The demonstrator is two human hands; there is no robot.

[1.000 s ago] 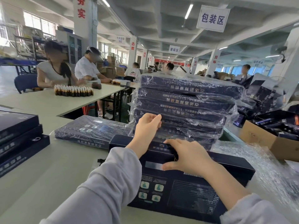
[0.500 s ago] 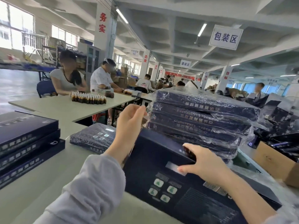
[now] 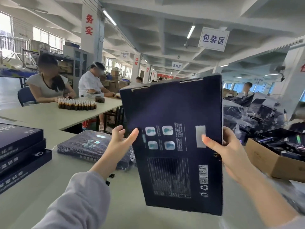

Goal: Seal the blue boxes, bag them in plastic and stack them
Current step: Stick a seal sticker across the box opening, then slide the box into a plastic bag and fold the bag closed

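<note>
Box (image 3: 173, 113), pinched at its right edge by your right hand (image 3: 231, 156), left hand (image 3: 121, 141) open and barely touching, may twist free.

Two hands are in view, a left hand (image 3: 121, 141) and a right hand (image 3: 231, 151), with one blue box (image 3: 173, 113) between them. Its printed face shows four small pictures (image 3: 159, 138), one pale label (image 3: 200, 136) and one barcode (image 3: 203, 170). The near surface (image 3: 54, 176) carries three unwrapped boxes (image 3: 19, 146) in one stack and one bagged box (image 3: 89, 144). There is one cardboard carton (image 3: 270, 161); the dark items in it and the wrapped packs (image 3: 234, 113) behind it are too jumbled to count. Two seated people (image 3: 47, 85) share two clusters of brown bottles (image 3: 76, 105), too many to count. At least three white signs (image 3: 212, 39) hang overhead.
</note>
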